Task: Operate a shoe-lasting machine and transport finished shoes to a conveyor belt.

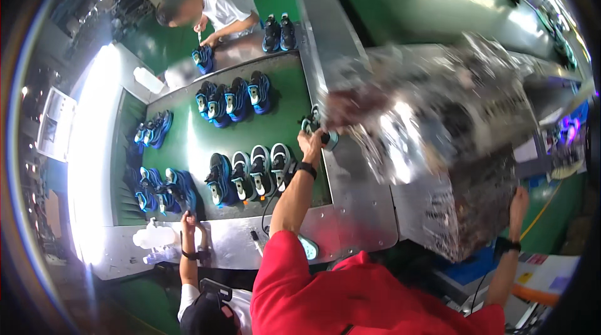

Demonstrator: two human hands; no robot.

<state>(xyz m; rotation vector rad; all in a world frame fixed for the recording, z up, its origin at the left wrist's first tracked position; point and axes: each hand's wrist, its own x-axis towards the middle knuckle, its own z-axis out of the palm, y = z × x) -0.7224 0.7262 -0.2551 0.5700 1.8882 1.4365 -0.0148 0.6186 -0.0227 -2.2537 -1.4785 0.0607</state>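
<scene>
My left hand (310, 144) is closed on a sneaker (330, 139) with a pale sole, at the right edge of the green conveyor belt. Part of the shoe is hidden behind my fingers. Just left of that hand stands a row of black-and-grey sneakers (260, 172) with a blue one (219, 180) at its end. Far to the right, my right hand (519, 205) is raised beside the lower side of a large silver, foil-like box (457, 210). Its fingers are too small to make out, and so is anything in them.
More blue sneakers (235, 97) stand in groups on the belt (188, 147). Across it, a person in white (225, 6) handles a shoe. At lower left, another person's hands (189, 219) reach a blue shoe (181, 188). A pen (256, 242) and white bottle (154, 237) lie on the metal ledge.
</scene>
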